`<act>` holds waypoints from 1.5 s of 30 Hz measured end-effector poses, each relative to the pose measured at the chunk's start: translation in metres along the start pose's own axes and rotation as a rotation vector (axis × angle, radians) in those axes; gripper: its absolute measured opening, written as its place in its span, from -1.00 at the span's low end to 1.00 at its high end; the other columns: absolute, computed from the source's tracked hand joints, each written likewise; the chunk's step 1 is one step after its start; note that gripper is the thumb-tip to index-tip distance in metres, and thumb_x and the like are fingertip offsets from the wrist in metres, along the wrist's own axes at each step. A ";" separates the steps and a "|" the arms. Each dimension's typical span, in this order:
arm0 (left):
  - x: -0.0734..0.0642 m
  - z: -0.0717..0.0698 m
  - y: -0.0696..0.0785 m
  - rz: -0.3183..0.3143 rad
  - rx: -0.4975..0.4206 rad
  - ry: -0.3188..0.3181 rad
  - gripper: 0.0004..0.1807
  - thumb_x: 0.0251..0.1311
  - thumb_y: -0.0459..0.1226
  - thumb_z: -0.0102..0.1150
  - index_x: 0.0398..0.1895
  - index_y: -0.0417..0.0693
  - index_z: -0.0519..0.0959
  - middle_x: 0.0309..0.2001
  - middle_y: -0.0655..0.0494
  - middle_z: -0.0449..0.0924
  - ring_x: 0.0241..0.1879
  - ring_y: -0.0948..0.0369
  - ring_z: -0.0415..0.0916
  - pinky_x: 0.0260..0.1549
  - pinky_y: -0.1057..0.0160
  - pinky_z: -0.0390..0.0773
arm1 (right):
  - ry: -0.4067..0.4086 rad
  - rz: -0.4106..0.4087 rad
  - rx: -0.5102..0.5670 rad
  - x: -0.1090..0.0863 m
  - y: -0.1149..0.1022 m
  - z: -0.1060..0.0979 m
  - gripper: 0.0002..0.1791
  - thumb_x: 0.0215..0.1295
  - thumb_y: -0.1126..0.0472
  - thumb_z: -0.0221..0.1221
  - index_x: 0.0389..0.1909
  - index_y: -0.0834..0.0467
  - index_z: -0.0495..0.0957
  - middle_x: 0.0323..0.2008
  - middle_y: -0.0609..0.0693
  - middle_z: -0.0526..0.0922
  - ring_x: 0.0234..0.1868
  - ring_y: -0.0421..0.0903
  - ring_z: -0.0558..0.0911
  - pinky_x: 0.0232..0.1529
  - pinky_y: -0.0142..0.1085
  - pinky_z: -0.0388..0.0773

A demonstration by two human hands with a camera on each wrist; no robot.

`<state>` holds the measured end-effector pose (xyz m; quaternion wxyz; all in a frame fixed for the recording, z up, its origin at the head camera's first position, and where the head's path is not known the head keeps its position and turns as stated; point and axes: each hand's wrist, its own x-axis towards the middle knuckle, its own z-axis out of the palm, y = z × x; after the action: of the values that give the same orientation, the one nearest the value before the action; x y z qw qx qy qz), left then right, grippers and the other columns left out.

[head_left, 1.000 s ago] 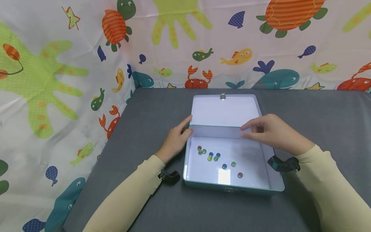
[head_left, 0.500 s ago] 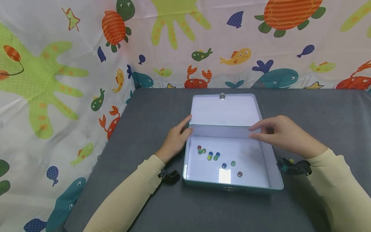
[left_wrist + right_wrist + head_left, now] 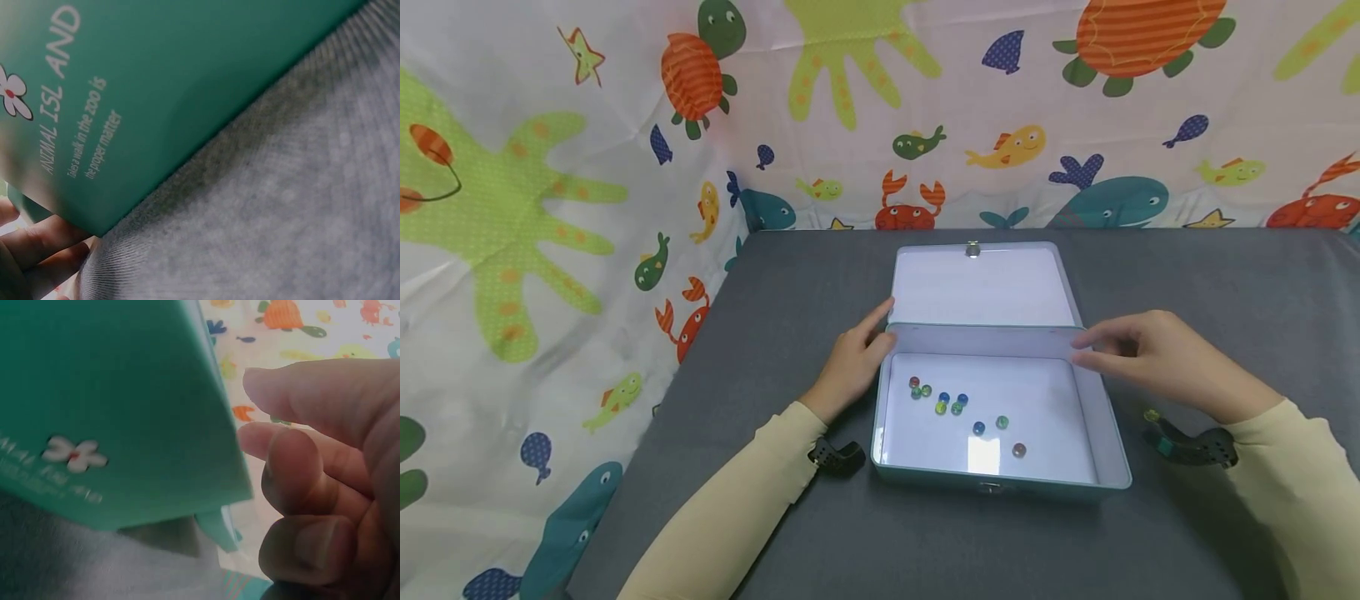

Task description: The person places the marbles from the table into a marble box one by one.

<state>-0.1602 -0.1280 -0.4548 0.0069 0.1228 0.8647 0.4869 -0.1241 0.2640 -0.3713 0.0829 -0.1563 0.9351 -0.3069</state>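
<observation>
A hinged green tin box with a white inside stands on the grey table, its lid laid open toward the back. Several small glass marbles in blue, green, yellow and reddish tones lie on its floor, mostly at the left. My left hand rests against the left rear corner, thumb at the rim and forefinger by the lid's edge. Over the right rear corner hovers my right hand, thumb and forefinger bent and apart with nothing between them. In the right wrist view its other fingers are curled in.
Grey cloth covers the table. A sea-animal curtain hangs along the back and left. White lettering marks the box's green side wall. A metal clasp sits on the lid's far edge.
My right hand has moved right, from above the box's inside to its right rear corner. My left hand and the marbles have stayed put.
</observation>
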 end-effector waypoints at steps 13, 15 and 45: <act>-0.001 0.003 -0.003 -0.005 -0.012 0.001 -0.32 0.46 0.04 -0.07 0.65 0.30 0.26 0.48 -0.01 0.43 0.24 0.11 0.55 0.34 -0.09 0.46 | 0.079 -0.017 0.004 -0.017 0.021 -0.002 -0.56 0.33 0.10 0.44 0.16 0.18 0.68 -0.53 -0.08 0.53 -0.56 -0.17 0.41 -0.60 -0.28 0.28; -0.001 0.004 -0.003 -0.007 -0.009 -0.002 -0.31 0.46 0.04 -0.08 0.65 0.31 0.26 0.49 0.01 0.42 0.19 0.12 0.55 0.34 -0.07 0.46 | 0.081 -0.014 -0.004 -0.019 0.025 -0.002 -0.55 0.33 0.10 0.44 0.16 0.19 0.67 -0.53 -0.09 0.52 -0.57 -0.17 0.41 -0.60 -0.28 0.27; 0.000 0.004 -0.003 0.002 -0.027 0.002 -0.32 0.48 0.02 -0.08 0.66 0.32 0.23 0.45 -0.06 0.48 0.20 0.07 0.60 0.20 -0.08 0.56 | 0.082 0.035 -0.008 -0.058 0.086 0.019 -0.64 0.17 0.19 0.53 -0.07 0.29 0.75 -0.58 -0.21 0.50 -0.63 -0.33 0.34 -0.63 -0.32 0.26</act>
<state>-0.1602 -0.1265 -0.4594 0.0072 0.1229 0.8580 0.4987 -0.0859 0.3386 -0.4344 0.0492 -0.1273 0.9415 -0.3081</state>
